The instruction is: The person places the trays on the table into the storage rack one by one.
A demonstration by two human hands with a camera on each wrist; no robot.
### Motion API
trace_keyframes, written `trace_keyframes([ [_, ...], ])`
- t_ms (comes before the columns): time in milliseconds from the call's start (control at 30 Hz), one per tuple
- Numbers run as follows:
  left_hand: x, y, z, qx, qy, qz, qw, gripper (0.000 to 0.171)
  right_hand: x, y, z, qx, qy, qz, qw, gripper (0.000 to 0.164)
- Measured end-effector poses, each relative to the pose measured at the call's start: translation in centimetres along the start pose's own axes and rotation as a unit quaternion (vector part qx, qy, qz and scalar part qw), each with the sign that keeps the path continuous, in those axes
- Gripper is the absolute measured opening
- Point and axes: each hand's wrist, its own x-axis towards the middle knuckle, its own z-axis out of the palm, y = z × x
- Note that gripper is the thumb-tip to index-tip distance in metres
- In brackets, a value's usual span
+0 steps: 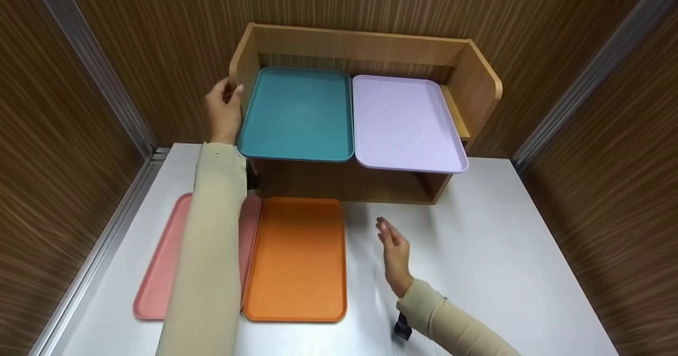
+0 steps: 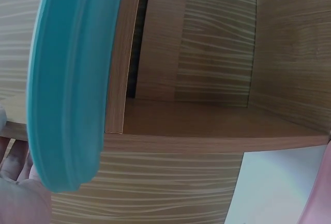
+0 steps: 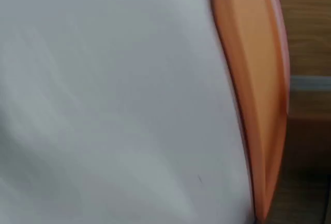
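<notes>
At the left end of a wooden shelf [image 1: 360, 41], my left hand [image 1: 225, 112] grips the front edge of the side panel, thumb on the inner face and fingers outside. Right beside that hand, a teal tray [image 1: 299, 115] lies on the upper board, its front end jutting past the edge. A lilac tray [image 1: 408, 123] lies to its right, also overhanging. My right hand [image 1: 396, 255] holds nothing, its fingers loosely together over the white table [image 1: 503, 255]. Nearest to it is an orange tray [image 1: 296, 260]. In the left wrist view, the teal tray [image 2: 72, 79] partly hides my left hand.
A pink tray [image 1: 159, 282] lies along the orange tray's left side, partly covered by my left sleeve [image 1: 209, 250]. Below the upper board is the shelf's lower compartment [image 1: 339, 181]. Wood-patterned walls [image 1: 609, 133] with metal corner strips enclose the table.
</notes>
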Motion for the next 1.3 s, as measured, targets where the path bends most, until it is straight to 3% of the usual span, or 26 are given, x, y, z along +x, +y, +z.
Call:
trace_keyframes([
  [233,-0.1,0.0,0.0,0.013,0.002,0.002,0.9999,0.037,-3.1,1.7,1.3,-0.05,-0.053,0.042,0.996,0.041],
  [467,0.0,-0.1,0.1,0.028,0.007,0.0,0.9996,0.038,-5.0,0.8,2.1,-0.061,-0.108,0.076,0.989,0.045],
  [767,-0.1,-0.2,0.2,0.032,0.007,-0.008,0.9994,0.037,-5.5,4.2,2.5,-0.096,-0.093,0.076,0.988,0.043],
  [1067,-0.3,-0.2,0.1,0.02,-0.001,-0.001,0.9998,0.038,-5.8,5.0,2.9,-0.089,-0.085,0.118,0.985,0.045],
  [1300,-0.3,-0.2,0.0,0.016,0.003,0.002,0.9999,0.038,-5.8,5.5,3.0,-0.063,-0.083,0.1,0.99,0.049],
])
